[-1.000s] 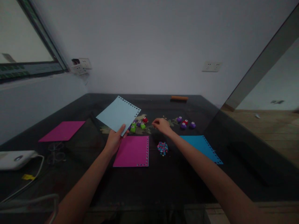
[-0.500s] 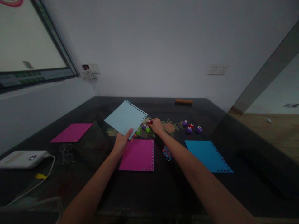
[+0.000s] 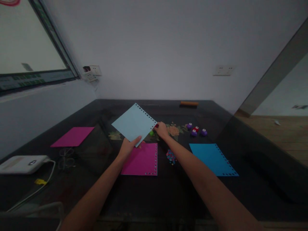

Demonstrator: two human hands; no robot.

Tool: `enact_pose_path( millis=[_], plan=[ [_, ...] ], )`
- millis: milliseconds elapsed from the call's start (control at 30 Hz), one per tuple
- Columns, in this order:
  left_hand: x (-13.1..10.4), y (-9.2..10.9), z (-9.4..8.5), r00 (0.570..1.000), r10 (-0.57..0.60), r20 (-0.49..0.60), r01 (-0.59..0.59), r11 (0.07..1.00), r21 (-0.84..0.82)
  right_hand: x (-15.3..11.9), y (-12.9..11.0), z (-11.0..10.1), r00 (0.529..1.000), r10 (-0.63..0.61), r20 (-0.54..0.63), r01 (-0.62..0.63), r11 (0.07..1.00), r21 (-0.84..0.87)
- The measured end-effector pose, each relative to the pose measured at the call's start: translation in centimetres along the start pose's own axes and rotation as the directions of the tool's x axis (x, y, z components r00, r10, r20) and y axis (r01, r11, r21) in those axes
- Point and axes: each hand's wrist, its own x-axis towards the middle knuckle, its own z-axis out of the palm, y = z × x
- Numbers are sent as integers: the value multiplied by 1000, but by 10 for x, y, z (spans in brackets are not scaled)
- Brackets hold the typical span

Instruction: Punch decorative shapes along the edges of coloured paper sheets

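My left hand [image 3: 130, 147] pinches the lower corner of a pale blue sheet of paper [image 3: 133, 123], thumb on top. Small punched holes run along the sheet's upper right edge. At the sheet's right corner, my right hand [image 3: 161, 130] has its fingers closed on a small red hole punch [image 3: 156, 125], which touches or overlaps the paper's edge. A green hole punch [image 3: 151, 132] shows partly past the sheet, which hides whatever else lies there. Below lies a pink sheet [image 3: 141, 160] with holes on its right edge and part of its bottom edge.
A blue punched sheet [image 3: 214, 158] lies right, another pink sheet [image 3: 73, 136] left. Purple punches [image 3: 203, 132] and a red one [image 3: 196, 128] stand back right. Paper dots [image 3: 171, 157] are heaped by my right forearm. A white device [image 3: 24, 164] with a cable sits far left.
The pale blue sheet has moved right in my left hand, its corner reaching the red hole punch and covering most of the punches beneath. My right hand stays nearly in place.
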Motion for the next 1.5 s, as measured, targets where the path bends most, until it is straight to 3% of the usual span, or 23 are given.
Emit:
enact_pose_path(
  millis=[167, 333, 500, 633, 700, 767, 900, 1033, 1200, 1500],
  plan=[
    [-4, 1, 6, 999, -13, 43, 10, 996, 84, -18, 6, -15, 996, 48, -70, -29, 969, 245],
    [-8, -1, 15, 997, -19, 70, 10, 991, 133, -49, 17, -37, 992, 78, -97, -17, 858, 514],
    [-19, 3, 28, 996, -27, 83, 14, 988, 153, -100, 34, -67, 985, 165, -54, -74, 682, 728],
    [-30, 7, 51, 987, -62, 145, 40, 989, 145, -144, 36, -99, 978, 207, 26, -138, 549, 825],
    [-35, 6, 67, 974, -90, 208, 63, 989, 133, -158, 34, -112, 965, 228, 128, -209, 379, 901],
    [-40, 5, 83, 965, -102, 240, 72, 989, 130, -166, 30, -120, 954, 237, 184, -248, 279, 928],
    [-51, -1, 103, 978, -101, 184, 71, 984, 164, -171, 27, -118, 934, 256, 249, -299, 181, 937],
    [-62, 0, 100, 972, -155, 178, 105, 960, 259, -176, 26, -112, 913, 248, 323, -341, 33, 940],
    [-63, 5, 93, 975, -169, 144, 121, 948, 293, -182, 25, -113, 896, 259, 361, -378, 18, 925],
    [-61, 6, 93, 975, -156, 157, 81, 913, 399, -189, 19, -109, 895, 172, 412, -417, -9, 909]
  ],
)
